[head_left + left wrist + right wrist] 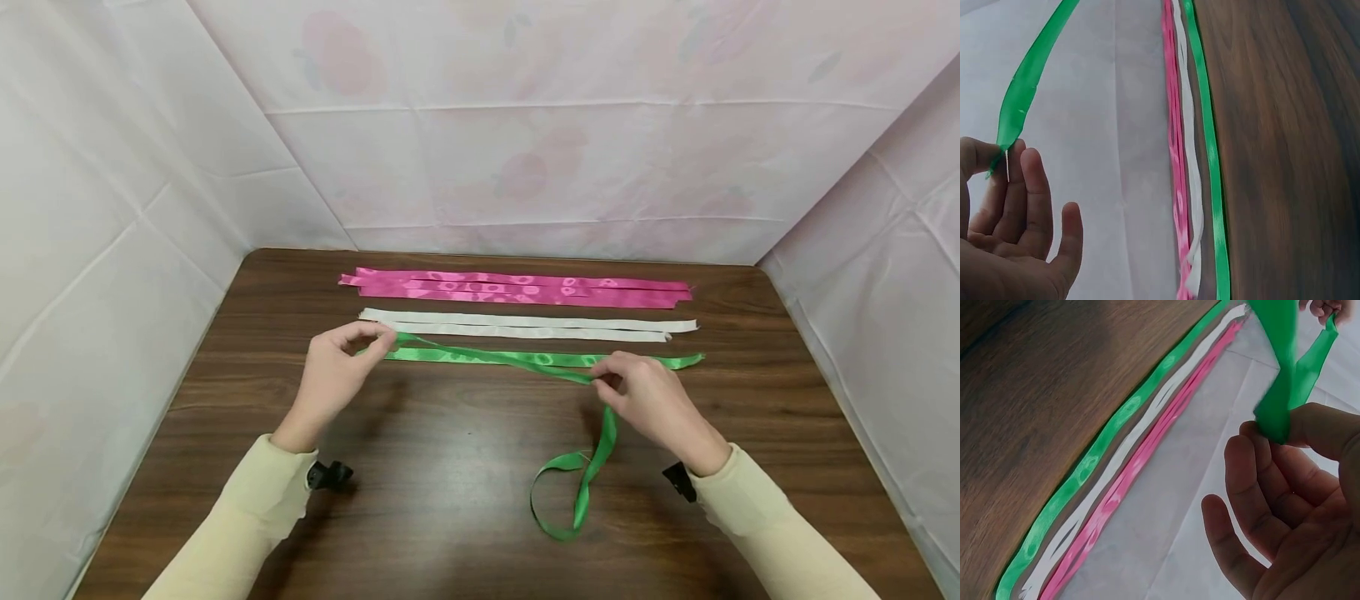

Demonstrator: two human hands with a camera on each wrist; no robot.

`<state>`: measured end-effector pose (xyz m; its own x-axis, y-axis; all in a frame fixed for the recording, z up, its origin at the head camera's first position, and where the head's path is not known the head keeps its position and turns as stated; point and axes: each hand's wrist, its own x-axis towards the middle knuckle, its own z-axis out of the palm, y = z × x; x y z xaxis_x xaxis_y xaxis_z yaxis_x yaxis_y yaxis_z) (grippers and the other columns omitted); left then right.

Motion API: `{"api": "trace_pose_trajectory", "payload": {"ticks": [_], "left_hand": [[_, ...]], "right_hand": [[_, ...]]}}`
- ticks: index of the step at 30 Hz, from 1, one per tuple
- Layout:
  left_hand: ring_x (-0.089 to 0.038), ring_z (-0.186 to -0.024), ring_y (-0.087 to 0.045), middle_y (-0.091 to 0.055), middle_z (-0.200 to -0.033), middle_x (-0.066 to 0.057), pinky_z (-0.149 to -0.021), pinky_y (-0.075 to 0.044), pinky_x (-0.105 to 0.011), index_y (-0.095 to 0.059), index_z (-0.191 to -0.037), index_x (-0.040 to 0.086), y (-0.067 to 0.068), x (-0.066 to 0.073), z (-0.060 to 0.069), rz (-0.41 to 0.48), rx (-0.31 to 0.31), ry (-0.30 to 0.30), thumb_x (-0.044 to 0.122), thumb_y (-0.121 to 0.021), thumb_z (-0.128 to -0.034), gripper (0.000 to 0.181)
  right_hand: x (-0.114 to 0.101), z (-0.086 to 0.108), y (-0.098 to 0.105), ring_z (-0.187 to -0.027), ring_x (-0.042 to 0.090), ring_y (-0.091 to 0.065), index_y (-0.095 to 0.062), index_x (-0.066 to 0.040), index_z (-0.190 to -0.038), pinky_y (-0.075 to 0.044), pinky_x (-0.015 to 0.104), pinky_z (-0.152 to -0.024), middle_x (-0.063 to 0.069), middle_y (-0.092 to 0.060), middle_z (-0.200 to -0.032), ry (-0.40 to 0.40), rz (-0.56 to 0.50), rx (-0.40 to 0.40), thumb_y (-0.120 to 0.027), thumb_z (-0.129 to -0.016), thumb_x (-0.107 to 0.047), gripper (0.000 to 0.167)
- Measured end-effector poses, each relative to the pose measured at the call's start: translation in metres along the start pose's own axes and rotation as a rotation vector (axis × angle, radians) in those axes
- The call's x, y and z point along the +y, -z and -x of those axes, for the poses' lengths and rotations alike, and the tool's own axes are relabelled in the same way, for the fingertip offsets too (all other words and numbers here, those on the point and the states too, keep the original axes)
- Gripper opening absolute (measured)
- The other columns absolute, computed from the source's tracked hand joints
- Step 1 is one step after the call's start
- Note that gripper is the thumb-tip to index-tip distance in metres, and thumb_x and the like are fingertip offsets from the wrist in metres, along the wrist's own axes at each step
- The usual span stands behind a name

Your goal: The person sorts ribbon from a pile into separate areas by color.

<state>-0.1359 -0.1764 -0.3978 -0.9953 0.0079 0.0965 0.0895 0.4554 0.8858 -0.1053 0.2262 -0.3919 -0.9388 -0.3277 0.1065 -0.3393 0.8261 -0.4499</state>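
A green ribbon (525,363) stretches between both hands above the table. My left hand (341,367) pinches one end between thumb and forefinger, the tip poking past the fingers in the left wrist view. Farther along, my right hand (648,398) pinches the same ribbon, and the rest hangs from there, its tail looping above or on the wood. Behind it a second green ribbon (442,355) lies flat across the table, partly covered by the right hand. Beyond that lie white ribbons (525,325) side by side, then overlapping pink ribbons (517,288).
Everything lies on a dark wooden table (450,483) with rounded back corners. Pale cloth (525,167) with a faint fruit print hangs behind it, and more cloth closes both sides. A small black device is on each wrist.
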Motion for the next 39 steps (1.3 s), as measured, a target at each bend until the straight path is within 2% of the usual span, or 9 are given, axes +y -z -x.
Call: {"api": "trace_pose_trajectory", "payload": {"ticks": [5,11,14,18,21,29,39], "left_hand": [[0.005,-0.092,-0.064,-0.071,-0.088,0.028,-0.076,-0.048,-0.016,-0.08,-0.105,0.014,0.012,-0.006,0.001,-0.047,0.029,0.012,0.039,-0.072,-0.0971,0.027],[0.002,-0.086,-0.063,-0.071,-0.09,0.026,-0.069,-0.048,-0.017,-0.08,-0.105,0.015,0.024,-0.017,0.004,-0.093,0.053,0.007,0.04,-0.071,-0.0976,0.028],[0.004,-0.084,-0.065,-0.075,-0.089,0.019,-0.071,-0.049,-0.014,-0.08,-0.105,0.014,0.028,-0.022,0.006,-0.118,0.058,-0.01,0.038,-0.071,-0.0977,0.027],[0.009,-0.08,-0.066,-0.08,-0.09,0.003,-0.068,-0.05,-0.013,-0.08,-0.104,0.013,0.033,-0.026,0.006,-0.157,0.053,-0.028,0.036,-0.072,-0.0972,0.025],[0.011,-0.079,-0.066,-0.081,-0.092,-0.005,-0.068,-0.05,-0.012,-0.08,-0.104,0.012,0.036,-0.029,0.007,-0.176,0.046,-0.039,0.034,-0.073,-0.0972,0.024],[0.014,-0.081,-0.063,-0.08,-0.097,-0.008,-0.073,-0.05,-0.008,-0.081,-0.103,0.01,0.041,-0.036,0.007,-0.202,0.041,-0.053,0.029,-0.074,-0.0969,0.021],[0.018,-0.082,-0.059,-0.079,-0.104,-0.014,-0.071,-0.049,-0.006,-0.08,-0.106,0.008,0.049,-0.044,0.008,-0.24,0.064,-0.042,0.029,-0.073,-0.097,0.023]], "right_hand": [[0.005,0.003,0.001,-0.071,0.005,-0.062,-0.079,-0.011,-0.098,-0.047,0.022,-0.059,-0.003,-0.071,-0.085,-0.011,0.005,0.011,-0.073,-0.091,-0.004,0.011],[0.013,0.007,0.002,-0.073,0.008,-0.063,-0.079,-0.011,-0.101,-0.046,0.022,-0.058,-0.002,-0.073,-0.089,-0.045,0.036,-0.003,-0.071,-0.093,-0.006,0.011],[0.016,0.009,0.003,-0.074,0.009,-0.064,-0.079,-0.011,-0.101,-0.046,0.023,-0.058,-0.001,-0.074,-0.091,-0.059,0.051,-0.013,-0.071,-0.094,-0.007,0.012],[0.021,0.011,0.004,-0.074,0.009,-0.064,-0.079,-0.011,-0.1,-0.046,0.024,-0.059,-0.001,-0.074,-0.092,-0.063,0.075,-0.014,-0.071,-0.093,-0.006,0.012],[0.024,0.012,0.006,-0.074,0.009,-0.064,-0.079,-0.012,-0.1,-0.046,0.024,-0.059,-0.001,-0.074,-0.091,-0.064,0.087,-0.012,-0.071,-0.092,-0.006,0.012],[0.031,0.011,0.011,-0.073,0.009,-0.062,-0.078,-0.009,-0.101,-0.045,0.024,-0.059,0.0,-0.072,-0.09,-0.076,0.107,-0.027,-0.071,-0.093,-0.006,0.012],[0.04,0.01,0.016,-0.073,0.01,-0.062,-0.079,-0.009,-0.099,-0.045,0.026,-0.06,0.0,-0.071,-0.087,-0.08,0.125,-0.004,-0.071,-0.092,-0.004,0.011]]}}
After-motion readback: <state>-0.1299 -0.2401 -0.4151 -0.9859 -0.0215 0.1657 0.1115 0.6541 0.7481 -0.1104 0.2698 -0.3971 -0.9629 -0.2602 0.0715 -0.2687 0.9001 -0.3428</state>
